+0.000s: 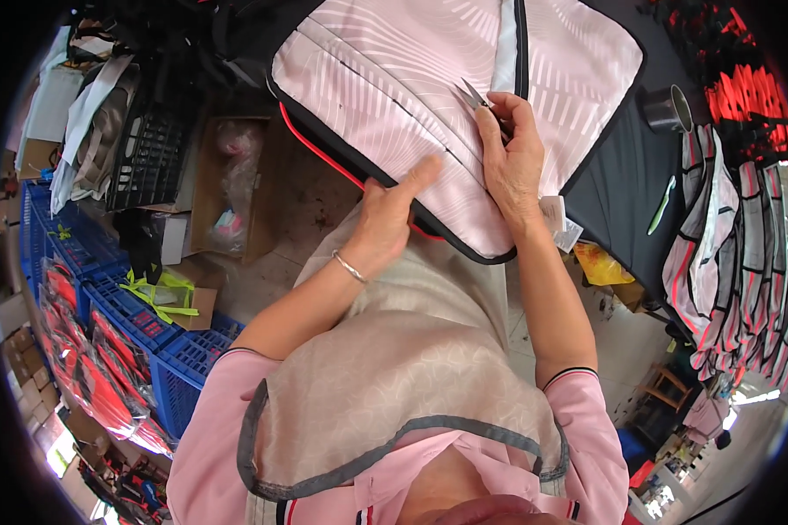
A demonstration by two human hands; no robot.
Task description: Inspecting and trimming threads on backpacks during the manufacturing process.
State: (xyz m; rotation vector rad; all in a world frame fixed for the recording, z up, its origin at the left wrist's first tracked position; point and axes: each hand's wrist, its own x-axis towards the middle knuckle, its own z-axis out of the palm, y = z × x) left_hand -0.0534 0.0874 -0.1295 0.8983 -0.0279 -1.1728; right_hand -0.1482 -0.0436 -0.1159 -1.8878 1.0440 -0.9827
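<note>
Head view: right hand [509,153] grips snips [473,94] over the pink bag [394,79]; left hand [392,214], open, presses its seam. A slip could nick fabric.

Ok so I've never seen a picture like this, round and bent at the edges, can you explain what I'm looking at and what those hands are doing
This comes from a wide fisheye camera worn on a person's head, looking down, which is why edges curve. No machine: the two bare hands are the wearer's own. The left hand, with a thin silver bracelet at the wrist, presses flat on a pale pink patterned fabric bag panel with black edging. The right hand holds small metal thread snips against that panel. It lies on a dark table. Nearby are a metal cup, blue plastic crates and hanging pink-and-grey bags.
</note>
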